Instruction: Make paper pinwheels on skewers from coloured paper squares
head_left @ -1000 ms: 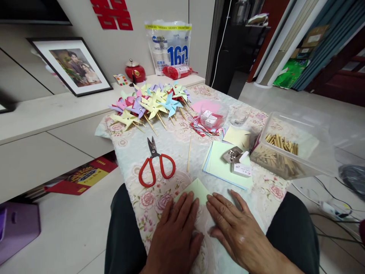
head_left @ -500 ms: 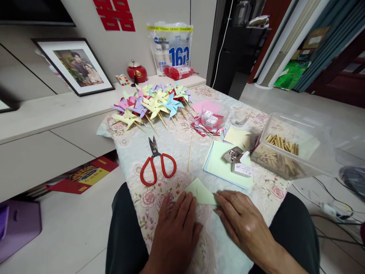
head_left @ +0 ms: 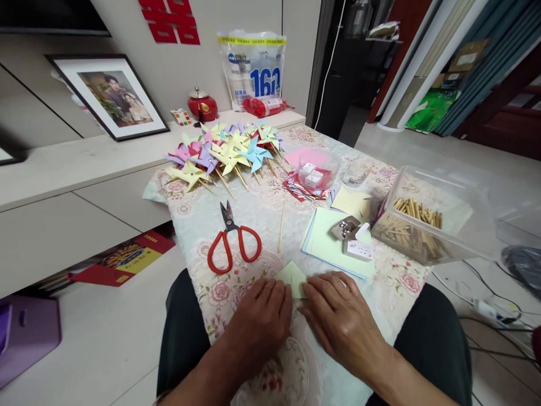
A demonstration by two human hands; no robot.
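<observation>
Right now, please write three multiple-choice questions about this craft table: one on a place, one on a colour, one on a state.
1. Where do the scissors lie?
A. inside the plastic box
B. on the tablecloth, left of the loose wooden stick
C. on top of the pinwheels

2. What colour are the scissor handles?
A. red
B. blue
C. black

3. How is the light green paper under the hands?
A. rolled up
B. crumpled
C. pressed flat and folded

Answers: 1 B, the loose wooden stick lies just right of them. 2 A, both loops are red. 3 C, the left hand and right hand press it on the table.
</observation>
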